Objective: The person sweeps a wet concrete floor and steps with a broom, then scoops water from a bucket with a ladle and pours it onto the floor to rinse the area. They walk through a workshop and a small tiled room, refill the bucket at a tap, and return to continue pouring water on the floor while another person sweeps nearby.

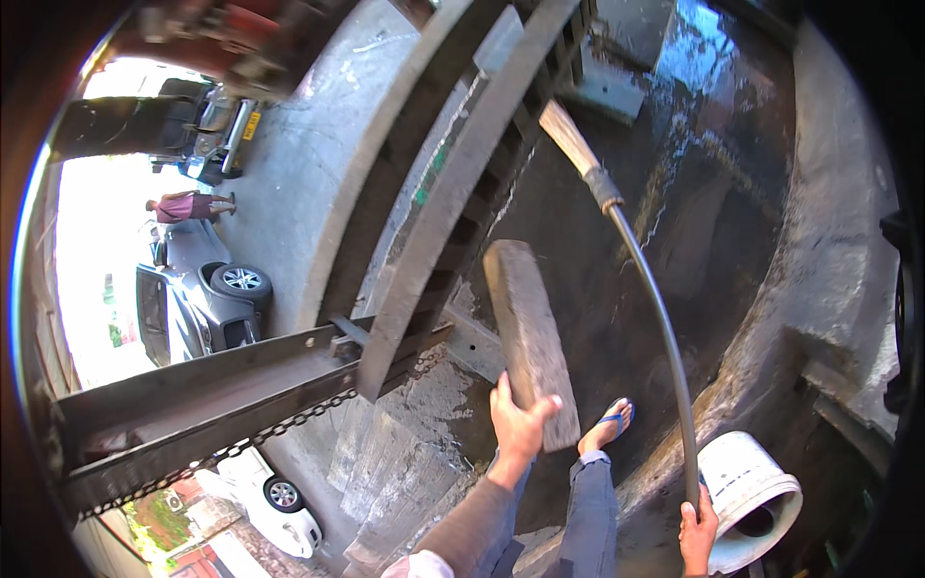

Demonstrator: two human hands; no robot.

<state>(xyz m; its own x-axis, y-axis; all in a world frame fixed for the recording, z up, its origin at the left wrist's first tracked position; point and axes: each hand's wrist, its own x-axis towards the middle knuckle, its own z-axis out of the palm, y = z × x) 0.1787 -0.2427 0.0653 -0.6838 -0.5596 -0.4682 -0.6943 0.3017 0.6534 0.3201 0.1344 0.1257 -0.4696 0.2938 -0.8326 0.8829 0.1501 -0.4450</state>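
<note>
Right hand [699, 532] clenched on one long-handled broom [665, 332], near its butt end; left hand [521, 429] grasps one wooden block [528, 332] by its near end, over dark floor [694, 241]. One white bucket [740, 467] beside right hand, mouth angled away; interior shadowed, contents can't be told. One blue flip-flop [617, 417], worn. Beyond: two metal rails [453, 217], one chain [310, 414]. Farther off: one gray car [198, 303], one white car [297, 528], one dark vehicle [198, 135], one person [183, 206].
</note>
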